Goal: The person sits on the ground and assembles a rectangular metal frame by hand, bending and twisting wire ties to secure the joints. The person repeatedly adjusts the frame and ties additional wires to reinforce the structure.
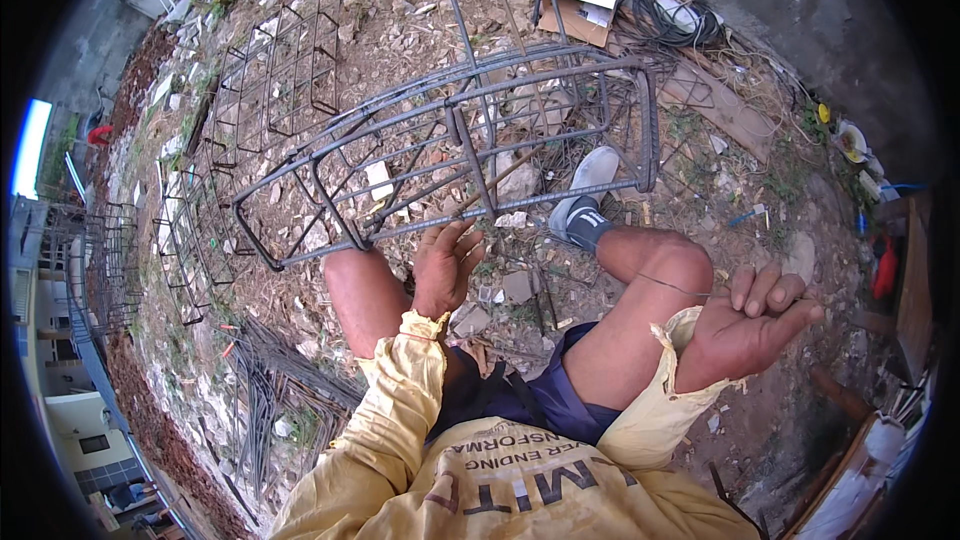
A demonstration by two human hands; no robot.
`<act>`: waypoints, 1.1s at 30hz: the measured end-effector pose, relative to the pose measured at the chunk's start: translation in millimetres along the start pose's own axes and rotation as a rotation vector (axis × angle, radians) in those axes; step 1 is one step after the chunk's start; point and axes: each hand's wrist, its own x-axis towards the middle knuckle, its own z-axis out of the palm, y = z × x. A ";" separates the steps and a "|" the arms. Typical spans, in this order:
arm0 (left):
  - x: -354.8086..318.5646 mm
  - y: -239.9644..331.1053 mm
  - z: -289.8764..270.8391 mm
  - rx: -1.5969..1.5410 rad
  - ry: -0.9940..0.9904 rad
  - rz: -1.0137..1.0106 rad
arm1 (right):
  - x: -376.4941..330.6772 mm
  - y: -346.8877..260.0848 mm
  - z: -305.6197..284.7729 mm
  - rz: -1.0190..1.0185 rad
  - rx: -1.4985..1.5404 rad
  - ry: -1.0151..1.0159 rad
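A long cage of steel reinforcing bars (575,192) stretches across the middle, with square stirrups along its length. Just under its near bar is my left hand (445,265), fingers loosely curved and apart, the tips close to or touching the steel; I see nothing held in it. Off to the right, my right hand (755,325) is closed with the thumb extended. A thin tie wire (655,285) runs leftward from its fingers across my knee. Upright bars (465,15) cross the cage and rise toward the far side.
More bar cages (290,80) lie at the far left on rubble-strewn ground. A bundle of thin rods or wire (280,380) lies near left. An opened cardboard box (580,15) and a coiled black cable (675,15) sit at the back. Wooden boards (912,290) stand at right.
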 end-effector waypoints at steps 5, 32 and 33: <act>24.6 -4.7 14.2 0.284 -0.091 0.287 | -31.1 15.9 -16.6 0.401 -0.256 -0.466; 50.4 7.1 29.2 0.107 -0.294 0.178 | -88.8 189.3 -47.2 0.284 -0.951 -0.883; 53.5 8.5 31.9 0.101 -0.303 0.199 | -90.4 191.9 -46.7 0.278 -0.949 -0.886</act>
